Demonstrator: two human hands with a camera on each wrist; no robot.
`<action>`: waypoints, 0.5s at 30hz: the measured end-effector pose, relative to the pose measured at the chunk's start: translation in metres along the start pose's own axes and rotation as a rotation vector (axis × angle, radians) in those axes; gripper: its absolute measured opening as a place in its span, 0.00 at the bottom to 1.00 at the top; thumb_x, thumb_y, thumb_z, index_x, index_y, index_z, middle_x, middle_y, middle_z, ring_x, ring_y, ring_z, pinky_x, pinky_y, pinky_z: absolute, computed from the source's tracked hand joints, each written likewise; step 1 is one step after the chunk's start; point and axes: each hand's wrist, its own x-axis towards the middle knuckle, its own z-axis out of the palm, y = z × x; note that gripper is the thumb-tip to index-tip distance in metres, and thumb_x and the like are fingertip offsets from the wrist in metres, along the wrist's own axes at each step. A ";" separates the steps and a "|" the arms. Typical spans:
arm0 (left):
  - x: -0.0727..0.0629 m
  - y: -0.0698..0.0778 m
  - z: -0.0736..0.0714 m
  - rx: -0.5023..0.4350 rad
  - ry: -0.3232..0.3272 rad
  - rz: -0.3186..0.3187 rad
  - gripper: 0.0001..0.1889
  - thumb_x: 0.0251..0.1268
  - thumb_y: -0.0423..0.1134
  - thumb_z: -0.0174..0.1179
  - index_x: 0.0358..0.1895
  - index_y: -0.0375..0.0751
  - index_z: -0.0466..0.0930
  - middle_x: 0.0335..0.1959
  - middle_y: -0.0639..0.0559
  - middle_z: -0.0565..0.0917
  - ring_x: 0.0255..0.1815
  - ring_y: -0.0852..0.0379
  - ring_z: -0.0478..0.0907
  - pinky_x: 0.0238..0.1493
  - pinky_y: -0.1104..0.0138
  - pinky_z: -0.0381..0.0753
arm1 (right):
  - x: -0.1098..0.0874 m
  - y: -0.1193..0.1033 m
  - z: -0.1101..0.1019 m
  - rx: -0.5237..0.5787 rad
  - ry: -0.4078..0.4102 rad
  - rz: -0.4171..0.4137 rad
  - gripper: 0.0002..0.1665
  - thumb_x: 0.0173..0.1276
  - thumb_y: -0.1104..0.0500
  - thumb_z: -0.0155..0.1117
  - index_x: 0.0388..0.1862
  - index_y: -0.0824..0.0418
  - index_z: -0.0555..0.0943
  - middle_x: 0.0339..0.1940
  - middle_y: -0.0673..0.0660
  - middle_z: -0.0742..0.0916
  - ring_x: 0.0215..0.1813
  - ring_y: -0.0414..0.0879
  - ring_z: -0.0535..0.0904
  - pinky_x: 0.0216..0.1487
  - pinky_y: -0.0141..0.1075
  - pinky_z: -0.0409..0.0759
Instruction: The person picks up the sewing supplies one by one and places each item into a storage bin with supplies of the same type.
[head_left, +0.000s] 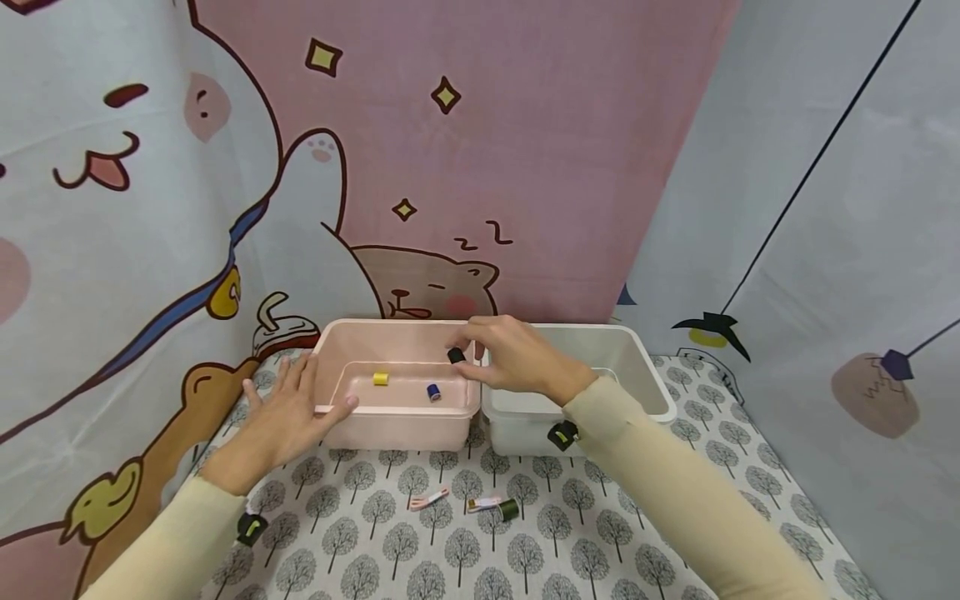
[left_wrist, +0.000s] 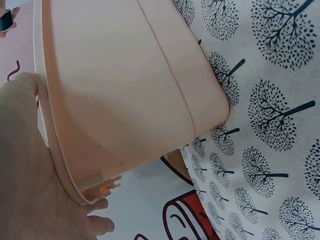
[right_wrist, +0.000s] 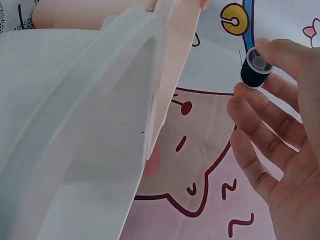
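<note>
right hand (head_left: pixel 517 357) pinches a black, white-rimmed spool (right_wrist: pixel 254 74)

Dark spool (right_wrist: pixel 254 76), probably black, held aloft

You are wearing long, plain sleeves of the same pale cream on both arms. Your left sleeve (head_left: pixel 153 546) ends at the wrist, and your right sleeve (head_left: pixel 682 500) does too, with soft creases by its cuff (head_left: pixel 609 408). A small black device sits at each of your wrists: the left device (head_left: pixel 251 528) shows on the right side of its sleeve end, the right device (head_left: pixel 562 434) on the left side of its own. Both look blocky and bear yellow-green marks, too small to read. Beyond your cuffs, each grip is a bare hand.
</note>
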 end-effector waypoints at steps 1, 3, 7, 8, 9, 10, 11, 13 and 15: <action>0.000 0.000 0.000 0.002 0.001 -0.001 0.65 0.84 0.83 0.45 0.97 0.29 0.42 0.97 0.23 0.47 0.96 0.13 0.41 0.79 0.05 0.27 | 0.001 0.001 0.001 -0.003 0.002 0.005 0.16 0.82 0.53 0.80 0.63 0.53 0.94 0.53 0.49 0.97 0.43 0.41 0.92 0.43 0.32 0.89; 0.000 -0.001 0.001 0.004 -0.001 -0.002 0.65 0.84 0.83 0.45 0.97 0.29 0.41 0.97 0.23 0.47 0.96 0.13 0.40 0.79 0.05 0.27 | 0.003 0.002 0.002 -0.001 0.003 0.016 0.16 0.81 0.53 0.81 0.63 0.53 0.94 0.53 0.49 0.97 0.42 0.42 0.92 0.42 0.33 0.89; 0.001 -0.001 0.001 0.006 -0.005 -0.005 0.65 0.84 0.83 0.45 0.97 0.30 0.40 0.98 0.23 0.46 0.96 0.14 0.40 0.79 0.05 0.27 | 0.006 0.005 0.006 0.001 -0.002 0.042 0.16 0.82 0.51 0.81 0.64 0.52 0.94 0.51 0.49 0.97 0.43 0.44 0.93 0.43 0.34 0.90; 0.001 -0.001 0.001 0.004 -0.006 -0.006 0.64 0.84 0.82 0.46 0.97 0.30 0.40 0.98 0.24 0.46 0.96 0.14 0.40 0.79 0.05 0.26 | 0.006 0.005 0.007 0.002 -0.004 0.050 0.17 0.82 0.51 0.81 0.64 0.52 0.94 0.51 0.49 0.96 0.43 0.44 0.93 0.43 0.35 0.90; 0.001 -0.001 0.001 0.003 -0.006 -0.007 0.64 0.84 0.82 0.46 0.97 0.30 0.40 0.98 0.24 0.45 0.97 0.14 0.40 0.79 0.05 0.26 | 0.007 0.006 0.007 0.001 -0.007 0.058 0.17 0.82 0.50 0.80 0.64 0.52 0.94 0.51 0.49 0.96 0.44 0.45 0.93 0.43 0.35 0.91; 0.001 -0.001 0.001 0.004 -0.004 -0.007 0.64 0.84 0.82 0.46 0.97 0.30 0.40 0.98 0.24 0.46 0.97 0.14 0.40 0.79 0.05 0.26 | 0.008 0.007 0.008 0.001 -0.007 0.065 0.17 0.82 0.50 0.80 0.64 0.52 0.94 0.51 0.49 0.96 0.44 0.46 0.93 0.43 0.35 0.90; 0.001 -0.001 0.001 0.004 -0.002 -0.007 0.64 0.84 0.82 0.46 0.97 0.30 0.40 0.98 0.24 0.46 0.97 0.14 0.40 0.79 0.05 0.26 | 0.009 0.008 0.009 0.002 -0.009 0.070 0.17 0.82 0.50 0.80 0.64 0.52 0.94 0.51 0.49 0.96 0.44 0.46 0.94 0.43 0.35 0.90; 0.001 -0.001 0.001 0.003 -0.001 -0.007 0.64 0.85 0.81 0.47 0.97 0.30 0.40 0.98 0.24 0.46 0.97 0.14 0.40 0.79 0.05 0.27 | 0.010 0.010 0.011 0.009 -0.010 0.079 0.17 0.82 0.49 0.80 0.64 0.52 0.94 0.51 0.49 0.96 0.45 0.48 0.94 0.43 0.36 0.91; 0.001 0.000 0.001 0.002 -0.004 -0.008 0.64 0.85 0.81 0.47 0.97 0.31 0.40 0.98 0.24 0.45 0.97 0.14 0.40 0.80 0.06 0.26 | 0.012 0.012 0.013 0.011 -0.010 0.086 0.17 0.82 0.49 0.80 0.64 0.52 0.94 0.51 0.49 0.96 0.46 0.50 0.95 0.43 0.36 0.90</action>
